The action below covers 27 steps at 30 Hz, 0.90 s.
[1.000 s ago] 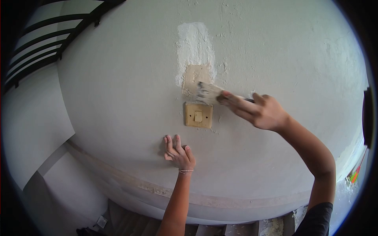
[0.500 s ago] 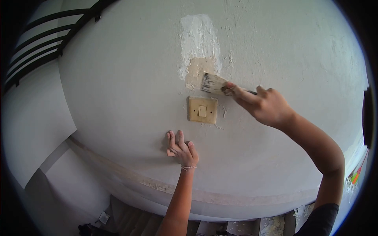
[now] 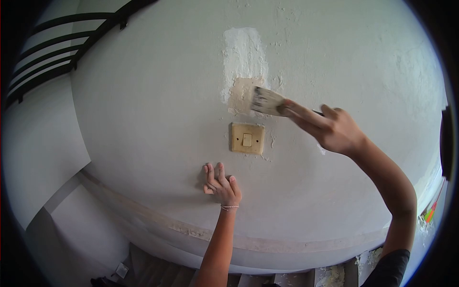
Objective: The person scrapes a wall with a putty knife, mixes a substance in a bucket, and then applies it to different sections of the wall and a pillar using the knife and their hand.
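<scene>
My right hand (image 3: 340,130) grips a putty knife (image 3: 267,101), its blade smeared white and dark. The blade's edge is at the right side of a bare beige patch (image 3: 240,94) on the wall. Above this patch spreads a rough band of white filler (image 3: 245,51). A yellowed light switch (image 3: 247,138) sits just below the blade. Lower down, my left hand (image 3: 222,185) rests on the wall with its fingers apart, holding nothing visible. Its wrist wears a thin bracelet (image 3: 230,207).
A dark metal railing (image 3: 71,48) runs along the upper left. Stairs (image 3: 296,279) strewn with pale flakes lie at the bottom. A ledge (image 3: 267,245) crosses the wall low down. At the far right is an orange and green object (image 3: 431,214).
The putty knife has moved slightly up and right relative to the wall patch. The view has tilted a little, so the wall appears lower. My left hand keeps its place on the wall.
</scene>
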{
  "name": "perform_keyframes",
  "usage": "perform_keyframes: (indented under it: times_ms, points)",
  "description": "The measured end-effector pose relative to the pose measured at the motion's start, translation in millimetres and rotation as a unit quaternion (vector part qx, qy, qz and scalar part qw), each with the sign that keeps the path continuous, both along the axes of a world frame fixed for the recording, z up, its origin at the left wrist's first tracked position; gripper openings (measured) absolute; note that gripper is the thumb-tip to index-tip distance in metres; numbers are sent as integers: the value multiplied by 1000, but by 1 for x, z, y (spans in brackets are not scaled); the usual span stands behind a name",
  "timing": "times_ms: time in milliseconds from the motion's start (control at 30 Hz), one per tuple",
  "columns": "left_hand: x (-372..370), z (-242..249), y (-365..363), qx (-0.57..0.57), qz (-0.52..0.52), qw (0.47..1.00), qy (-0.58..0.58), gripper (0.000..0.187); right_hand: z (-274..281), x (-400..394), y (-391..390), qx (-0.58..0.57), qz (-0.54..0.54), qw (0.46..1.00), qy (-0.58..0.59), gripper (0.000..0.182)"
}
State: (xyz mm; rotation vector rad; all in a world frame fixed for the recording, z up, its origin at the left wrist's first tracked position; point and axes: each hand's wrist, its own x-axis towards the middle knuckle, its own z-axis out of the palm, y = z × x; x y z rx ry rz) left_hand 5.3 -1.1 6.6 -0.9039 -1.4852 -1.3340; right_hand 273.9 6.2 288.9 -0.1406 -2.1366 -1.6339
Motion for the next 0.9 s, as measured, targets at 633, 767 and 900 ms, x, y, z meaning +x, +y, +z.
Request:
perform_keyframes:
  times_ms: [633, 767, 900]
  points:
    - [-1, 1, -2, -21, -12, 1000, 3, 52, -9, 70, 39, 3, 22, 1000, 7, 34]
    - [-1, 0, -3, -25, -13, 1000, -4, 51, -21, 74, 40, -44, 153, 987, 7, 30]
    - [-1, 0, -2, -25, -6, 1000, -2, 51, -15, 25, 17, -53, 179, 982, 36, 31]
